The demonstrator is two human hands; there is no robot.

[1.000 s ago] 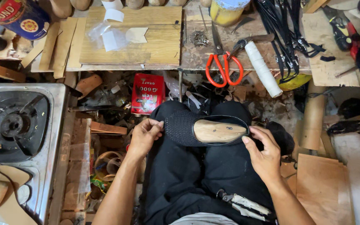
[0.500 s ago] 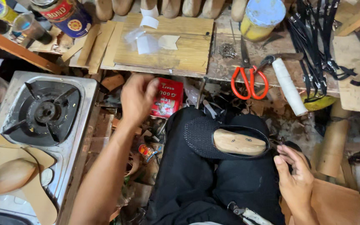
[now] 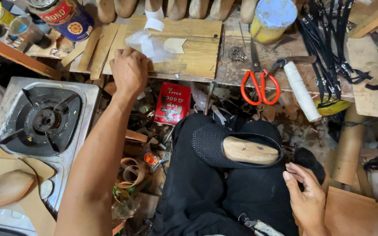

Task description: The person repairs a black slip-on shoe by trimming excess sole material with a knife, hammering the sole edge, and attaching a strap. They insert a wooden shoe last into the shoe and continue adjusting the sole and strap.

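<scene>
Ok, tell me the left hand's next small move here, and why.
Probably close the fingers on a pale cut piece. The left hand rests at the wooden board's near edge, right beside those pieces, while the right hand steadies the black shoe upper with its wooden last on the lap.

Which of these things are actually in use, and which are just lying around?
In use: black shoe upper on its wooden last; left hand at the wooden board; right hand beside the shoe.
Lying about: orange scissors, gas stove, red packet.
</scene>
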